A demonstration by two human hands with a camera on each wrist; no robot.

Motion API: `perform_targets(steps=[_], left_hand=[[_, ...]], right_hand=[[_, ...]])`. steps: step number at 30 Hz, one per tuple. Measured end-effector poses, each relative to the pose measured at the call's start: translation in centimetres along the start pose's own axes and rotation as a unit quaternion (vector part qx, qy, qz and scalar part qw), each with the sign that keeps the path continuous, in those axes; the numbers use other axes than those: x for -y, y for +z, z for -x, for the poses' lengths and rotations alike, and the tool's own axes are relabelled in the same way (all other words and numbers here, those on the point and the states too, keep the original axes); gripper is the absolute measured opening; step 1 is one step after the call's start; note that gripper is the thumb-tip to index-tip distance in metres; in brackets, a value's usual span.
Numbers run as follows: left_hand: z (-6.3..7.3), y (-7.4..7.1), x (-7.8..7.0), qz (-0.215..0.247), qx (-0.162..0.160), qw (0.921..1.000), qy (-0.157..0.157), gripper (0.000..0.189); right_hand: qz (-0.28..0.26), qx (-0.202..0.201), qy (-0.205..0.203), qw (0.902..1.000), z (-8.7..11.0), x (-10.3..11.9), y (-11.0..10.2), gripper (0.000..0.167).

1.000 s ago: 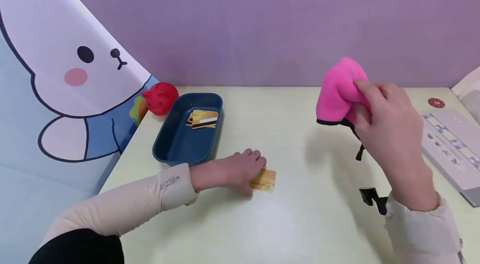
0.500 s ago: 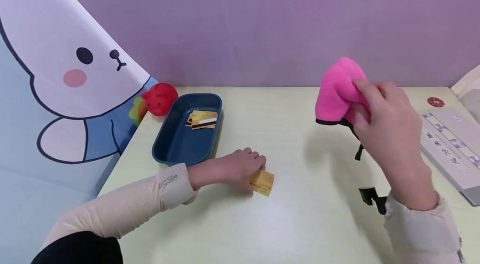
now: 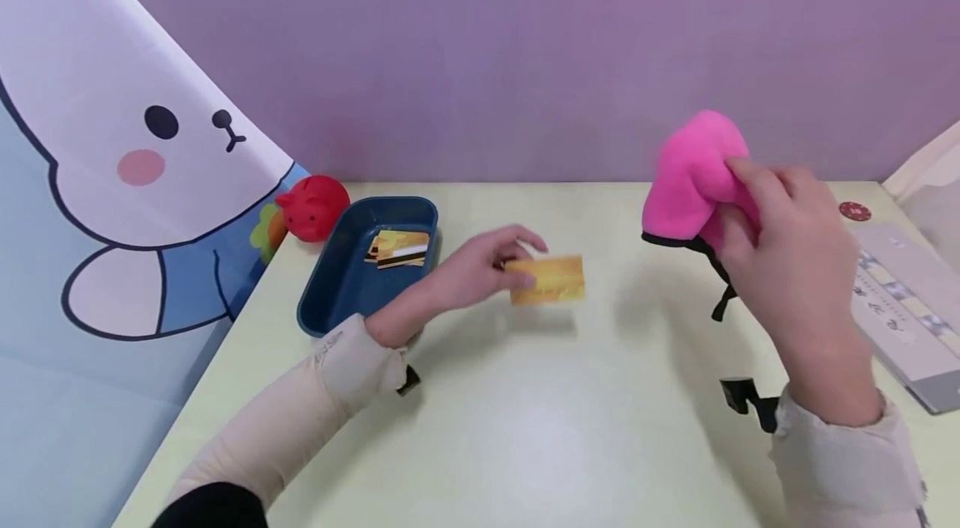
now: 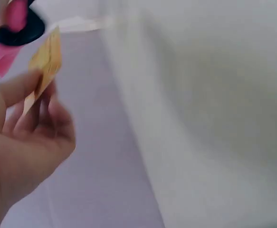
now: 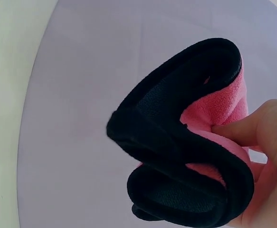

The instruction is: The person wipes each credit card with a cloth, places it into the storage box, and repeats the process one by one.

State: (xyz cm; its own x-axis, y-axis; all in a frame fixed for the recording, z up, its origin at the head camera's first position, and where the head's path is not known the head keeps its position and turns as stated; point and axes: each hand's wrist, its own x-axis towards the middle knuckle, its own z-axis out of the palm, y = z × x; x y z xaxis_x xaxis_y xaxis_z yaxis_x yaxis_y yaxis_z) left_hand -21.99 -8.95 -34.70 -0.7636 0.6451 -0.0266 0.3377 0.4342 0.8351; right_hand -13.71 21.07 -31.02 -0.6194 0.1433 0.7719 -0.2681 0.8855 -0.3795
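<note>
My left hand pinches a gold bank card by its left end, between thumb and fingers. The card is lifted above the table, with its shadow below; in the left wrist view the card stands edge-on past the thumb. On the right, my right hand grips a soft pink fleece piece with a black-edged opening and a dangling black cord. In the right wrist view, this folded fleece piece shows its dark lining, its opening facing the camera; some fingers are hidden behind it.
A dark blue tray holding several gold cards stands left of the left hand. Behind it sits a red piggy bank. At right lie a grey box and a red chip. A purple backdrop rises behind the table.
My left hand has picked the gold card up off the table and carried it up and away, toward the back. The right hand with the pink fleece piece stays nearly still.
</note>
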Motion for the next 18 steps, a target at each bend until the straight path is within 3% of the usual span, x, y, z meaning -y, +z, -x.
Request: perform_targets(steps=[2,4,9,12,18], left_hand=[[-0.9,-0.2,-0.7,0.064,-0.06,0.9961,0.006,0.032],[-1.8,-0.1,-1.4,0.125,-0.104,0.9867,0.012,0.034],[-3.5,0.7,-2.6,0.258,-0.153,0.9531,0.042,0.042],[-4.3,1.4,-2.9,0.293,-0.175,0.9382,0.057,0.039],[-5.3,2.3,-2.5,0.328,-0.229,0.9147,0.058,0.043]], right_hand=[[0.001,-0.01,0.01,0.9999,-0.1,0.0,-0.2,0.037],[-0.001,-0.015,0.018,0.9997,-0.1,0.0,-0.4,0.037],[-0.006,-0.023,0.021,0.9995,-0.1,0.2,-0.5,0.037],[-0.009,-0.031,0.016,0.9994,0.0,0.1,-0.4,0.036],[-0.007,-0.049,0.012,0.9987,0.0,-0.1,-0.1,0.034]])
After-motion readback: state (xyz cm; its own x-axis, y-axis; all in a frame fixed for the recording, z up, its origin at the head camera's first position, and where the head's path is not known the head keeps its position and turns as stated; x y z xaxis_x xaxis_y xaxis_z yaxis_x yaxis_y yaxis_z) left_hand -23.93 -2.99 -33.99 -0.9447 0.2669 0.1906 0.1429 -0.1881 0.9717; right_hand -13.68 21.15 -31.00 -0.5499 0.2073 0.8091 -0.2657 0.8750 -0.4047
